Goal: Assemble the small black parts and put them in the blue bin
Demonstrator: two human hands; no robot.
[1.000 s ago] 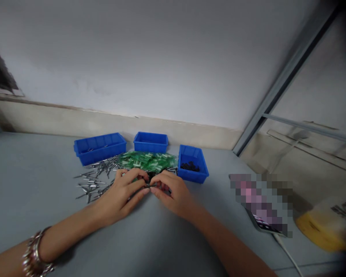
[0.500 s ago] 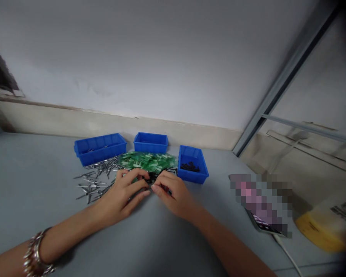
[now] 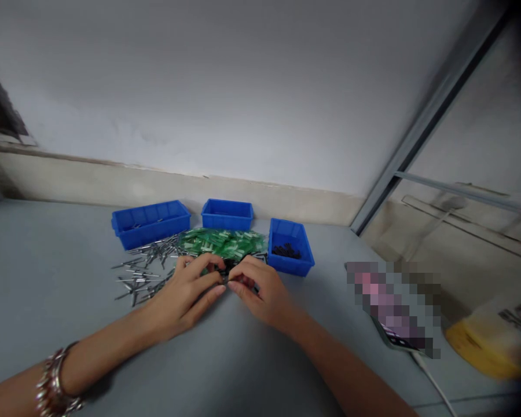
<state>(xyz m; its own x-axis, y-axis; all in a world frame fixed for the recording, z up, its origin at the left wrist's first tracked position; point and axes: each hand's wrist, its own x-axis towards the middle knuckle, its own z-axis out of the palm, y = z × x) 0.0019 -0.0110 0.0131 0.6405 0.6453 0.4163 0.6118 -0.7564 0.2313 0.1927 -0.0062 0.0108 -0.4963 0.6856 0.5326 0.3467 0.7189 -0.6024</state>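
Note:
My left hand [image 3: 191, 292] and my right hand [image 3: 260, 289] meet fingertip to fingertip over the grey table, just in front of a heap of parts. Thumb and fingers are pinched on each hand, and something tiny and dark seems to sit between them, too small to name. Behind the fingers lies a pile of green pieces in clear plastic [image 3: 226, 242]. Thin silvery metal rods [image 3: 134, 284] are strewn to the left of my left hand. Small black pieces beneath my fingertips are partly hidden.
A long blue bin [image 3: 151, 225] at the left, a blue bin [image 3: 227, 215] in the middle and a blue bin holding dark pieces [image 3: 290, 248] at the right stand near the wall. A phone [image 3: 395, 336] with a white cable [image 3: 434, 382] and a yellow-based container [image 3: 481, 347] are further right.
My hands stay in nearly the same place. The fingertips have shifted slightly, with the right fingers closing a little more toward the left ones.

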